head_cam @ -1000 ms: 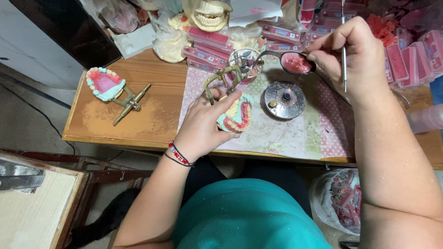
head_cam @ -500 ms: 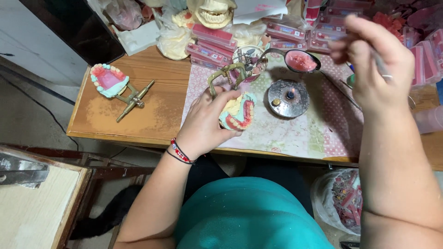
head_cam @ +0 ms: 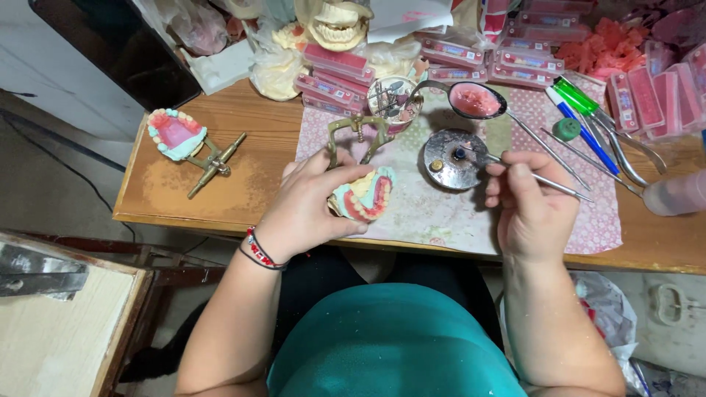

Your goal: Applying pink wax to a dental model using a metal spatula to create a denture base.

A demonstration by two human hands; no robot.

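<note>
Our left hand (head_cam: 309,209) is wrapped around a denture model (head_cam: 364,195) with pink wax gums, on its brass articulator (head_cam: 357,132), near the table's (head_cam: 169,195) near edge. Our right hand (head_cam: 526,209) pinches a thin metal tool (head_cam: 548,181), tip reaching left to the round metal burner (head_cam: 452,158). A spoon (head_cam: 478,101) of pink wax lies just beyond it. A second model (head_cam: 176,134) sits far left, well apart.

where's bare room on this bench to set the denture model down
Bare wood lies between the spare model on its brass frame and the patterned mat. The mat's near strip, between the left hand and right hand, is also free. The back edge is crowded with pink boxes.
</note>
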